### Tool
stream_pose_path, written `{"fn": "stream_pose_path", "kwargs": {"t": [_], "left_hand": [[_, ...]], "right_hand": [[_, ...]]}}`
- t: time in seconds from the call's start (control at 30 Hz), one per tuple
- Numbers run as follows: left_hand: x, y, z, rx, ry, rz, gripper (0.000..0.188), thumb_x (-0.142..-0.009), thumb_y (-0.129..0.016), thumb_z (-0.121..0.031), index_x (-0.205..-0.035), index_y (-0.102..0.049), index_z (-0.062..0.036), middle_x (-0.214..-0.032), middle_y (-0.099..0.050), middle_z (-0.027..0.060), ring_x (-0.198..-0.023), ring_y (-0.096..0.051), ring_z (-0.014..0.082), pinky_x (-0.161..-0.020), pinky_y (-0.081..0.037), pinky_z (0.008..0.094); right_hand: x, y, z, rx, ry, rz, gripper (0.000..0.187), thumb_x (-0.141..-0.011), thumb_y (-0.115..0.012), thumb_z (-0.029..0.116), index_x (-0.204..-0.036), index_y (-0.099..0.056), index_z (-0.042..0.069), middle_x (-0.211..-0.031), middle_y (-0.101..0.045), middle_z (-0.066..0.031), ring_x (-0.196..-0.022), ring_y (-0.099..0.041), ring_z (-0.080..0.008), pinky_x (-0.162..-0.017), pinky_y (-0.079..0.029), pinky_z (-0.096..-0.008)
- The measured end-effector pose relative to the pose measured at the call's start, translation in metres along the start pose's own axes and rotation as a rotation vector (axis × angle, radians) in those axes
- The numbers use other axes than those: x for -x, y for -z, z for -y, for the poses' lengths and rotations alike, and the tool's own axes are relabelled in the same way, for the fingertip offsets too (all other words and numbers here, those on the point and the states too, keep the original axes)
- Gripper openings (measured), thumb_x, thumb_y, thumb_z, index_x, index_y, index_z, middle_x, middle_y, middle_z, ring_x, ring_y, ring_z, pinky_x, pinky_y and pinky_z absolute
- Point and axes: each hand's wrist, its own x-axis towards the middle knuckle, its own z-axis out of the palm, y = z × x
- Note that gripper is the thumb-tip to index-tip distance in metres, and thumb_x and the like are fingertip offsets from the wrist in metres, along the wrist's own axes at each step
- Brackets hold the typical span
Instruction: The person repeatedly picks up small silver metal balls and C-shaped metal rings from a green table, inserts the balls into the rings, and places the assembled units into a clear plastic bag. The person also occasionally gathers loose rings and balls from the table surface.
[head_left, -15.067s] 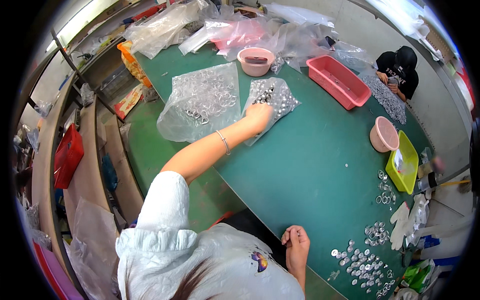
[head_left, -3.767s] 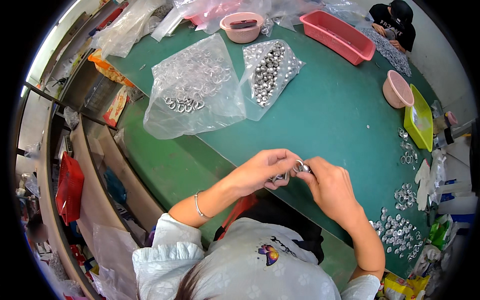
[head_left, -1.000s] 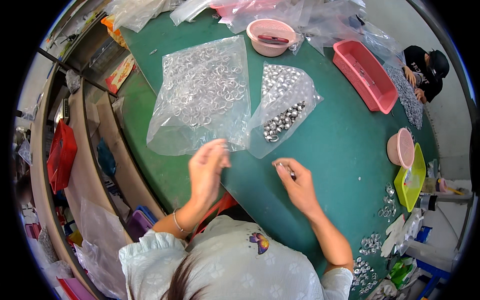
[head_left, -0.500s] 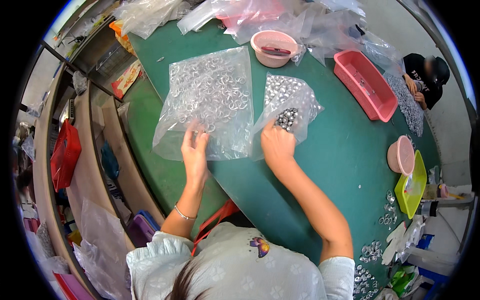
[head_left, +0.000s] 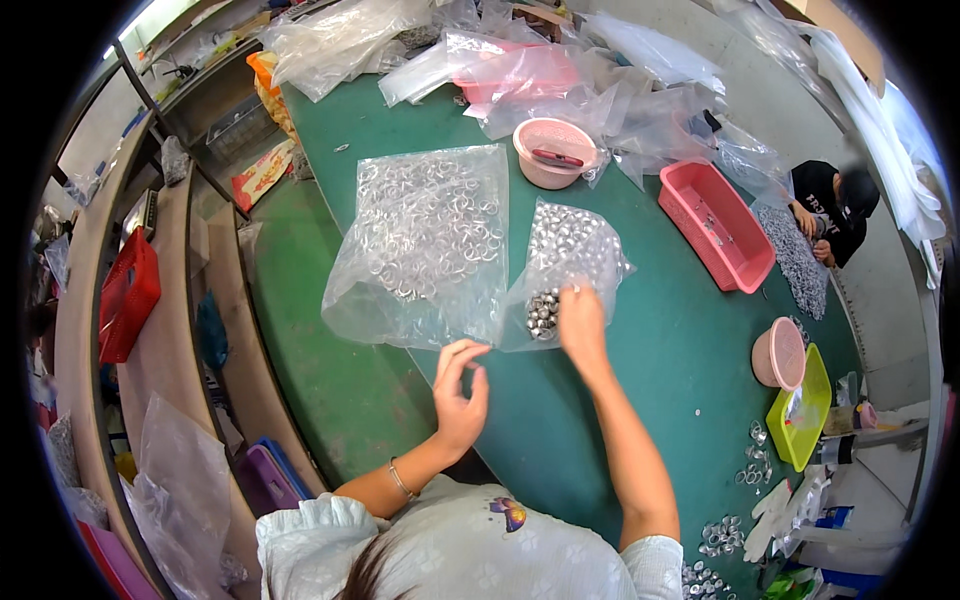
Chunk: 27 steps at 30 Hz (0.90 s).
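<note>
My right hand (head_left: pixel 582 325) is closed at the mouth of a clear plastic bag (head_left: pixel 515 325) of shiny silver bead-like pieces (head_left: pixel 570 235). Its fingertips press together over the bag, and whatever they grip is too small to make out. Beside them, several pieces show darker and sharper at the bag's opening. My left hand (head_left: pixel 460 395) hovers near the table's front edge, fingers curved and thumb apart, with nothing visible in it. Just beyond it lies a larger clear bag (head_left: pixel 375 310) holding many silver rings (head_left: pixel 430 220), spread flat on the green table (head_left: pixel 640 400).
A round pink basket (head_left: pixel 545 172) with a red-handled tool stands behind the bags. To the right are a long pink basket (head_left: pixel 715 230), a small pink tub (head_left: pixel 778 355) and a yellow-green tray (head_left: pixel 800 410). Loose metal pieces (head_left: pixel 720 535) lie near right. Another person (head_left: pixel 835 210) works at far right.
My left hand has left the ring bag and come back toward me and rightward. My right hand has shifted right across the bead bag's mouth. The whole view has tilted slightly.
</note>
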Motion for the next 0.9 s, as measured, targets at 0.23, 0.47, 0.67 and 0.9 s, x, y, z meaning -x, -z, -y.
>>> {"fn": "stream_pose_path", "kwargs": {"t": [0.23, 0.47, 0.67, 0.9], "left_hand": [[-0.069, -0.029, 0.011, -0.492, -0.165, 0.059, 0.02, -0.078, -0.064, -0.005, -0.097, -0.061, -0.0014, -0.091, -0.056, 0.0129, -0.078, -0.054, 0.0241, -0.067, -0.043, 0.0298], [-0.101, -0.038, -0.002, -0.234, -0.195, -0.038, 0.011, -0.078, -0.062, -0.006, -0.074, -0.063, 0.0035, -0.059, -0.054, 0.0159, -0.049, -0.052, 0.0279, -0.048, -0.04, 0.0356], [-0.099, -0.036, -0.012, -0.293, -0.244, -0.01, 0.011, -0.079, -0.063, -0.006, -0.076, -0.064, 0.0051, -0.056, -0.053, 0.0102, -0.048, -0.046, 0.0119, -0.046, -0.036, 0.0274], [-0.102, -0.044, -0.017, -0.115, -0.156, -0.032, 0.011, -0.079, -0.062, -0.006, -0.076, -0.065, 0.0041, -0.056, -0.053, 0.0102, -0.047, -0.047, 0.0148, -0.046, -0.037, 0.0293]], "right_hand": [[0.003, 0.014, 0.014, -1.178, -0.514, 0.203, 0.027, -0.084, -0.049, 0.013, -0.106, -0.058, 0.001, -0.056, -0.042, 0.0006, -0.05, -0.039, -0.0088, -0.042, -0.028, -0.0218], [-0.024, -0.025, 0.001, 0.405, 0.061, -0.014, 0.021, -0.085, -0.053, 0.018, -0.085, -0.065, 0.001, -0.09, -0.064, -0.0184, -0.083, -0.064, -0.033, -0.074, -0.049, -0.0408], [-0.03, -0.036, 0.007, 0.658, 0.191, 0.105, 0.018, -0.086, -0.051, 0.02, -0.086, -0.063, 0.005, -0.082, -0.065, -0.0184, -0.081, -0.065, -0.0327, -0.07, -0.05, -0.0471], [-0.016, -0.011, -0.022, 0.132, 0.404, -0.185, 0.016, -0.087, -0.049, 0.016, -0.093, -0.051, 0.001, -0.071, -0.063, -0.0178, -0.063, -0.062, -0.0298, -0.057, -0.046, -0.0431]]}}
